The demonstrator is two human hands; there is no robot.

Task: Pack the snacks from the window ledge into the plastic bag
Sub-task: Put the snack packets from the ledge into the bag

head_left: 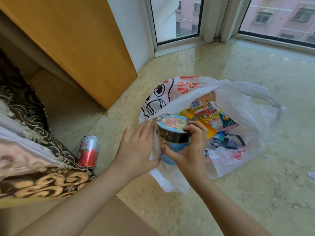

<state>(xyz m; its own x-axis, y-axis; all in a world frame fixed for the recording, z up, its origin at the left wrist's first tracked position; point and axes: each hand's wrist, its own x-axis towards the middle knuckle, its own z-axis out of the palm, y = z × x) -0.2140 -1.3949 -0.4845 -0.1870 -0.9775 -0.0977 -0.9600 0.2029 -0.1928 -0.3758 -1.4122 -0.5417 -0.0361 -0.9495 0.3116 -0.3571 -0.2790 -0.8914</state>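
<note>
Right hand gripping upright blue-and-black noodle cup at white plastic bag mouth; left hand, fingers straight, holding rim open w/ bag interior lying just right.

On the window ledge, plastic bag lying open, mouth toward the viewer, snack packet inside it. At the bag's near-left rim, noodle cup held by right hand, left hand just left of it against the bag's edge. Further left, drink can upright on the ledge, beside patterned cushion, wooden panel behind.
</note>
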